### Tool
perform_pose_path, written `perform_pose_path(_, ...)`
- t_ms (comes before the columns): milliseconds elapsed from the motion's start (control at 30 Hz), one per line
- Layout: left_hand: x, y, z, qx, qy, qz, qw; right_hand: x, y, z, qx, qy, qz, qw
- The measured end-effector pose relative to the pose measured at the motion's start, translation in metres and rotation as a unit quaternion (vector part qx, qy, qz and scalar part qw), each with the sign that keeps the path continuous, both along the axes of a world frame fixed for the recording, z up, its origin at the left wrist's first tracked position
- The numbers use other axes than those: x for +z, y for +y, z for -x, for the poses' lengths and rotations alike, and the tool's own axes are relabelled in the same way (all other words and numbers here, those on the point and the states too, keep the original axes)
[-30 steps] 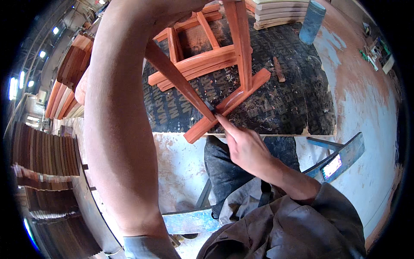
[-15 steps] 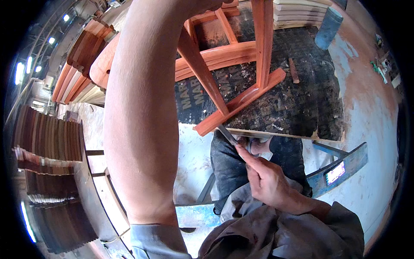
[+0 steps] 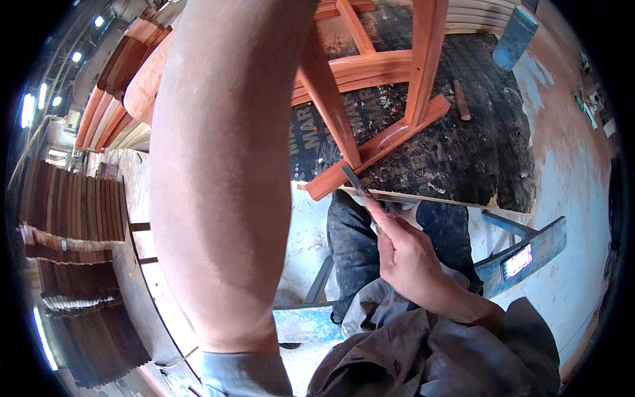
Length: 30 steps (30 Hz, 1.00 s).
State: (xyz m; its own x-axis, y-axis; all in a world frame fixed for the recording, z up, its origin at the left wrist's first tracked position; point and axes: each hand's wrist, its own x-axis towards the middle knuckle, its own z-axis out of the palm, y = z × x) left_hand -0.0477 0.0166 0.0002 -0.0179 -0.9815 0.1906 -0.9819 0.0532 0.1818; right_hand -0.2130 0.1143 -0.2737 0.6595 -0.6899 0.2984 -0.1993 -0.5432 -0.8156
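My right fingers (image 3: 383,218) clamp the flat tool (image 3: 355,180); its tip has shifted up beside the wooden frame's (image 3: 380,146) leg (image 3: 336,119), upper centre, probably for work there. My left fingers are out of view.

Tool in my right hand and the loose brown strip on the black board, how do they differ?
The tool is in your right hand, while the brown strip lies loose on the black board. The tool's tip is at the reddish wooden bar; a gap separates the strip from that bar. The tool is dark grey, the strip reddish brown. Both are narrow and longer than wide.
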Motion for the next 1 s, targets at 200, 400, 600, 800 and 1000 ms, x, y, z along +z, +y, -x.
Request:
perform_pose_path(200, -0.003, -0.002, 0.003, -0.018, 0.007, -0.002, 1.000, 0.010, -0.016, -0.026, 0.008, 0.098, -0.111, 0.989)
perform_pose_path(400, -0.005, 0.000, -0.001, -0.013, 0.009, -0.003, 1.000, 0.004, -0.016, -0.032, 0.005, 0.062, -0.070, 0.996)
perform_pose_path(600, -0.002, 0.003, -0.003, -0.013, 0.017, 0.001, 1.000, 0.009, 0.010, 0.015, 0.027, 0.079, -0.099, 0.992)
perform_pose_path(800, 0.000, 0.002, 0.000, -0.017, 0.021, -0.001, 1.000, 0.005, 0.001, 0.007, 0.014, 0.032, -0.076, 0.997)
perform_pose_path(1000, -0.001, -0.003, 0.004, -0.004, 0.030, -0.009, 1.000, -0.001, -0.023, -0.027, 0.018, 0.069, -0.064, 0.995)
